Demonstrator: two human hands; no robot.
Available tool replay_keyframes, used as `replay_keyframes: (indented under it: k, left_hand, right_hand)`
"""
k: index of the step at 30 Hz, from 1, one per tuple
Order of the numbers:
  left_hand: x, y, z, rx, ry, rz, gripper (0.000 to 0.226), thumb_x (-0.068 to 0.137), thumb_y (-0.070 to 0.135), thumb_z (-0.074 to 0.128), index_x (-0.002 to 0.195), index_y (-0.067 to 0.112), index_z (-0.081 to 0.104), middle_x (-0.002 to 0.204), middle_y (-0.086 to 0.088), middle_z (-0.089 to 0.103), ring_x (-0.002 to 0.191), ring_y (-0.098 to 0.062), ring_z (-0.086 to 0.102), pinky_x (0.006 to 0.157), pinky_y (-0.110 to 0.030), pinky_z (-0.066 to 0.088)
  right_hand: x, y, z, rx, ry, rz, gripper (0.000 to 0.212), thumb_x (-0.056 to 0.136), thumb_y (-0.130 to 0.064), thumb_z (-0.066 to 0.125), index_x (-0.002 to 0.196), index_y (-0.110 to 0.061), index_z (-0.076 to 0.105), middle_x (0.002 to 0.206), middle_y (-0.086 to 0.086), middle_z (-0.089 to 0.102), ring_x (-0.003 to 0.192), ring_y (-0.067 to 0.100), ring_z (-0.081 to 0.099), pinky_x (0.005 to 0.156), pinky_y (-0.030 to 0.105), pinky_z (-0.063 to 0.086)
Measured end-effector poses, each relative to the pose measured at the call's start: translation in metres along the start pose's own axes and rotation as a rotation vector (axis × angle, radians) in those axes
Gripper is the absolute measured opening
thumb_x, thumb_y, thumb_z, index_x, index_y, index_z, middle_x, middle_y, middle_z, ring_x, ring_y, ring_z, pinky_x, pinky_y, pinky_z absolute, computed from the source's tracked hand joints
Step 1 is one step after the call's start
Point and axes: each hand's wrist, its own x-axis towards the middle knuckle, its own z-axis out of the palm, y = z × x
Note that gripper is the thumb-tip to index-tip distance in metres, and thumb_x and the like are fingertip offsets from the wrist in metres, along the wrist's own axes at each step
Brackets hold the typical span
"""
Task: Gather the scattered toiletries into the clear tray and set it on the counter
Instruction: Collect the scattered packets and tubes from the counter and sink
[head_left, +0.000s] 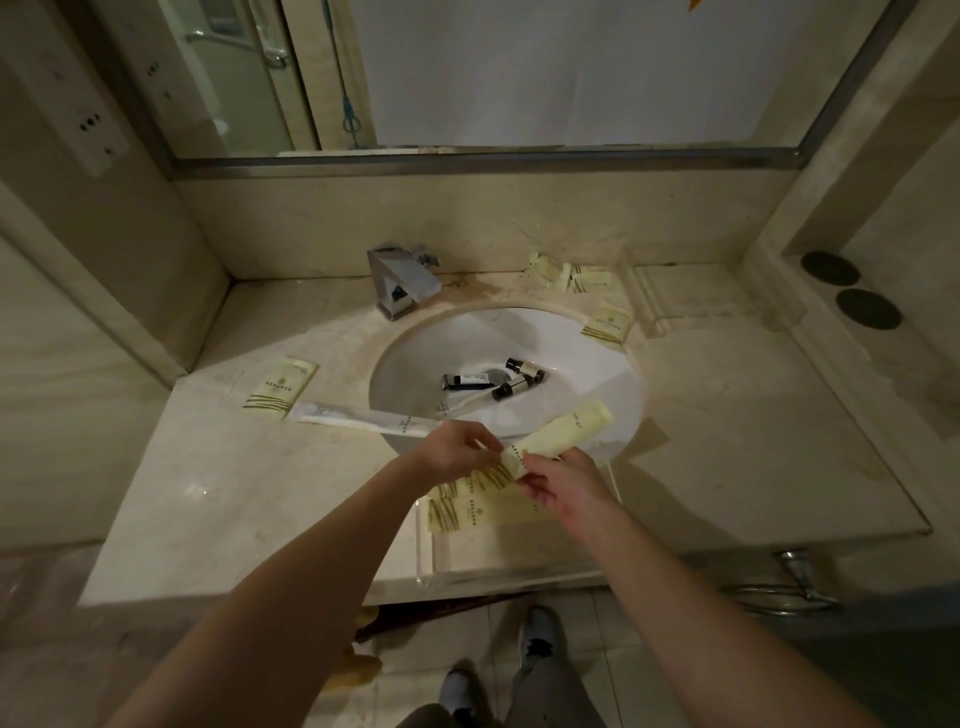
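The clear tray (431, 566) overhangs the bench (208, 493) edge at lower centre—both grips, left hand (457, 457) and right hand (561, 483), pinch the yellow tube (561, 428), so a nudge could tip it.

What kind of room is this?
Most likely a hotel bathroom: a white sink with a metal faucet, a big mirror above, and small matching toiletry packets scattered on the counter.

Both bare forearms reach toward twelve o'clock, hands nearly meeting — left hand (457, 449) with fingers curled, right hand (563, 480) pinching something at its eleven o'clock.
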Motion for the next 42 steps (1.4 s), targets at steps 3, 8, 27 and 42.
replay_keyframes:
  k: [3, 8, 27, 42]
  left_hand:
    - [0.001, -0.005, -0.004, 0.028, -0.009, 0.029, 0.017, 0.086, 0.004, 0.065, 0.102, 0.007, 0.069, 0.092, -0.009, 0.068, 0.077, -0.018, 0.064, 0.059, -0.016, 0.049]
    - [0.003, -0.016, -0.010, 0.211, -0.019, -0.002, 0.018, 0.087, 0.001, 0.061, 0.102, 0.008, 0.067, 0.105, -0.012, 0.068, 0.085, -0.018, 0.063, 0.076, -0.025, 0.054]
    - [0.001, -0.041, 0.006, 0.842, 0.055, 0.027, 0.013, 0.085, 0.014, 0.058, 0.093, 0.018, 0.068, 0.097, -0.003, 0.066, 0.081, -0.019, 0.061, 0.071, -0.029, 0.054]
    - [0.013, -0.025, -0.005, 0.551, 0.181, -0.011, 0.014, 0.078, 0.014, 0.066, 0.072, 0.020, 0.055, 0.080, 0.000, 0.063, 0.076, -0.016, 0.059, 0.068, -0.026, 0.050]
  right_hand:
    - [0.001, 0.003, 0.001, -0.047, -0.006, 0.014, 0.008, 0.088, -0.005, 0.062, 0.096, -0.006, 0.061, 0.089, 0.014, 0.069, 0.069, 0.020, 0.064, 0.058, 0.027, 0.050]
    - [0.010, 0.007, -0.012, -0.099, 0.200, -0.014, 0.023, 0.086, -0.017, 0.066, 0.105, -0.006, 0.059, 0.084, 0.010, 0.063, 0.055, 0.014, 0.052, 0.045, 0.024, 0.038]
    - [0.026, 0.030, -0.027, -0.916, 0.296, -0.045, 0.020, 0.077, -0.013, 0.067, 0.090, -0.015, 0.053, 0.094, 0.015, 0.069, 0.081, 0.034, 0.069, 0.071, 0.046, 0.060]
    - [0.023, 0.006, -0.019, -1.019, 0.303, -0.119, 0.022, 0.084, -0.020, 0.060, 0.103, -0.011, 0.053, 0.095, 0.007, 0.060, 0.085, 0.029, 0.058, 0.068, 0.030, 0.043]
